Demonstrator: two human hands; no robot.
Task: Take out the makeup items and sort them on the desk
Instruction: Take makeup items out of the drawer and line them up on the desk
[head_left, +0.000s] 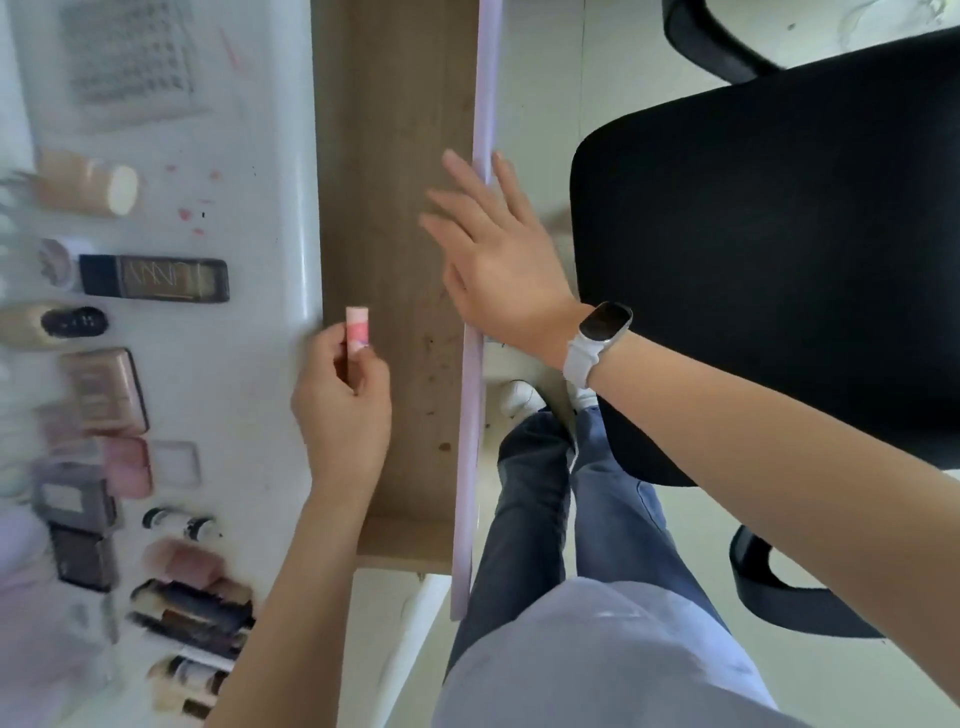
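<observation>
My left hand (343, 400) pinches a small pink and white tube (358, 327) upright, right at the white desk's edge (301, 249), over an open wooden drawer (395, 156). The drawer's bottom looks bare. My right hand (493, 249), with a white watch on the wrist, rests flat and spread on the drawer's lilac front panel (485, 104). On the desk lie several makeup items in rows, blurred: a dark palette (156, 280), a rose-gold compact (109, 389), a beige tube (88, 182) and small bottles (182, 525).
A black office chair (779, 234) stands to the right, close to my right arm. My legs in blue jeans (571, 493) and white shoes are below the drawer. A keyboard-like shape (130, 57) lies blurred at the desk's far end.
</observation>
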